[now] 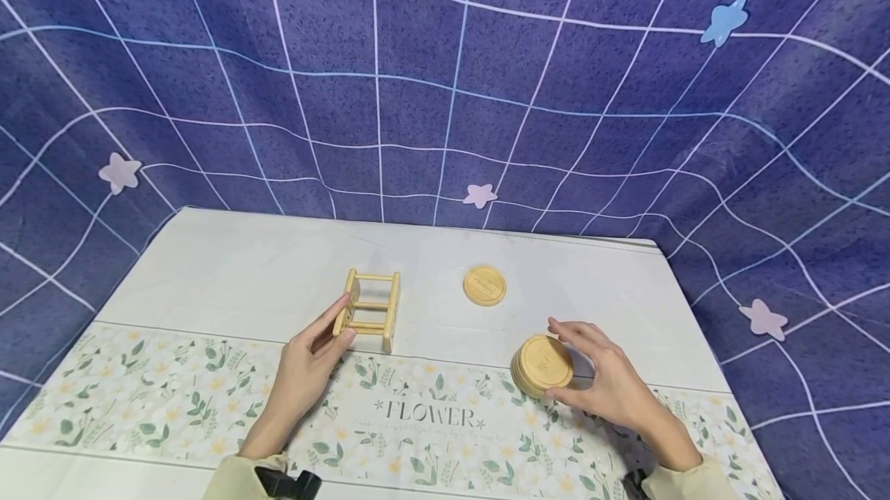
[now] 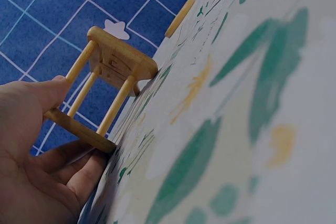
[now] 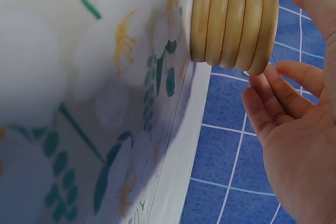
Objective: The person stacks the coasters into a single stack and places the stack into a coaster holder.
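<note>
pale sleeve (image 1: pixel 238 481) up front; my left hand (image 1: pixel 304 376) grips the wooden rack (image 1: pixel 392 313) (steadying it, i'd guess); my right hand (image 1: pixel 612 376) cups, fingers extended, around the coaster stack (image 1: pixel 546 362), nearer the tabletop's (image 1: pixel 229 260) right edge; lone coaster (image 1: pixel 484 285) farther back.

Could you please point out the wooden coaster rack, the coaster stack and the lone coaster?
Wooden coaster rack (image 1: pixel 371 305), head view: middle crossbar.
Coaster stack (image 3: pixel 234 19), right wrist view: middle coaster's side.
Lone coaster (image 1: pixel 484 286), head view: face centre.

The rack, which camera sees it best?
Left wrist: the rack is close there, so its rods show clearly. The head view shows it smaller, from above; the right wrist view doesn't show it.
</note>
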Demonstrator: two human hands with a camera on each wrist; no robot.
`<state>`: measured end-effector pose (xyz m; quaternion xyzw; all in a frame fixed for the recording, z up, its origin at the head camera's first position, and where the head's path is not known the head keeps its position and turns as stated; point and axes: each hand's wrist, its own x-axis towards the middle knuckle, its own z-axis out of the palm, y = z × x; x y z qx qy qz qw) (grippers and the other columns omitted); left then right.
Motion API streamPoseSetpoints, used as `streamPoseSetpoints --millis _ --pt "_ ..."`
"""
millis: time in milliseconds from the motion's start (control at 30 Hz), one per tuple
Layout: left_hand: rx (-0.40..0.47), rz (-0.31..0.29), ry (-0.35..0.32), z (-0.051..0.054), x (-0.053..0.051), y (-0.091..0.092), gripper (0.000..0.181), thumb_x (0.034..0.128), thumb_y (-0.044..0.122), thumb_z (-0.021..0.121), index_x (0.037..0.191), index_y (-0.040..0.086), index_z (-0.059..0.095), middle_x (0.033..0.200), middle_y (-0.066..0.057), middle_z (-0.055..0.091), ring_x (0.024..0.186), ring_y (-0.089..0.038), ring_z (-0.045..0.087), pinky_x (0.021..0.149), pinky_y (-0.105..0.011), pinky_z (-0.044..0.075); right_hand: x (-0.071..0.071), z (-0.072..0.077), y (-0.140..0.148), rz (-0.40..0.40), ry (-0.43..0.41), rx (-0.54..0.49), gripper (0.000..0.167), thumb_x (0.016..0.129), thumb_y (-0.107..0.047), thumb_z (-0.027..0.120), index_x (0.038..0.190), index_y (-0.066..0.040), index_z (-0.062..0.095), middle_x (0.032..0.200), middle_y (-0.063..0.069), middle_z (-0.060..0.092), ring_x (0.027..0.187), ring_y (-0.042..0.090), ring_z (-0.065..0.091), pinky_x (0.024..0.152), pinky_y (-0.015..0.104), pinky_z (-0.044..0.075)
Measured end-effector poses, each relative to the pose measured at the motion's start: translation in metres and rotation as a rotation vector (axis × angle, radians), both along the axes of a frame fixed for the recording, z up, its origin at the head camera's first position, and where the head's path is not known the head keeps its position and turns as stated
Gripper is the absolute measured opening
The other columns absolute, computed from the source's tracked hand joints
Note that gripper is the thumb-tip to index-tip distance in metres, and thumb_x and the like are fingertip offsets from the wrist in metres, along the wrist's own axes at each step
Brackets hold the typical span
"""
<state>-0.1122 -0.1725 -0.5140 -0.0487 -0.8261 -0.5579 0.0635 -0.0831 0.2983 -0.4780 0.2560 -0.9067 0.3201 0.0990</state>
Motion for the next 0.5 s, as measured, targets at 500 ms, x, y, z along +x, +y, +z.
streamPoseSetpoints --millis 500 --pt "-0.011 0.001 -0.016 0.0 0.0 0.001 0.059 0.1123 0.032 0.071 0.168 0.026 0.052 0.172 -0.016 0.047 0.146 -0.042 0.06 0.104 -0.005 0.049 -0.008 0.011 -0.005 -0.007 0.038 0.005 0.104 0.07 -0.02 0.107 0.162 -0.011 0.059 0.143 0.003 0.069 0.131 0.029 0.067 0.11 0.045 0.061"
